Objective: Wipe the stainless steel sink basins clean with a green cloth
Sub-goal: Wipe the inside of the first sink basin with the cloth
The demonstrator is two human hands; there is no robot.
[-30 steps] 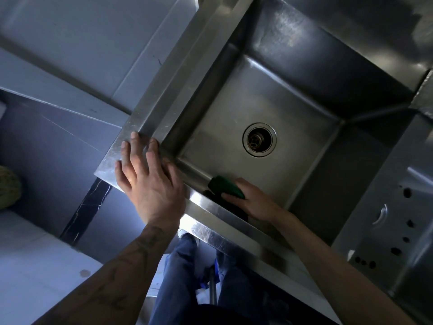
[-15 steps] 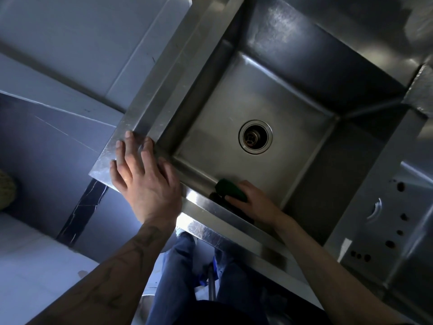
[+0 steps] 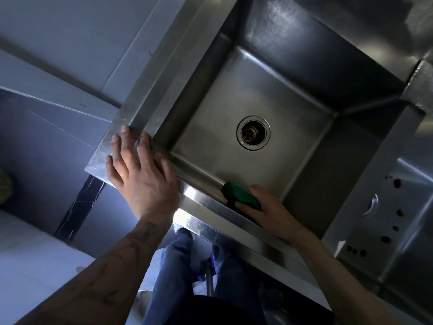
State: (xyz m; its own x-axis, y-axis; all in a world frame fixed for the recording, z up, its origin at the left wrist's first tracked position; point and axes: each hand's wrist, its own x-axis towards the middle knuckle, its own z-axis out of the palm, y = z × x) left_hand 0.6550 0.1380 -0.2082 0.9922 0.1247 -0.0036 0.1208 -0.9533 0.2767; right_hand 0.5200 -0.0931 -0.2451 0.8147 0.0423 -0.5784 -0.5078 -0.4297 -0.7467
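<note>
Looking straight down, a deep, square stainless steel sink basin (image 3: 293,55) is seen, with a round drain (image 3: 253,133) set in the middle of its floor. The green cloth (image 3: 241,195) is held by the right grip (image 3: 269,214), whose fingers are curled round it. It's pressed against the basin's near inner wall, just under the front rim and roughly halfway along it. Only part of the cloth is seen; the rest is tucked under the fingers. The right wrist is laid across the front rim.

The left grip (image 3: 140,181) is planted flat on the rim at the near-left corner, fingers straight and fanned out, nothing held in it. Dark ink lines are visible along that forearm.

Off to the right of the basin, a steel panel (image 3: 365,233) is dotted with small dark reddish spots, and a curved mark is stamped into it. Blue jeans (image 3: 173,273) are seen below the front rim, and a pale tiled floor (image 3: 35,254) is seen at lower left.
</note>
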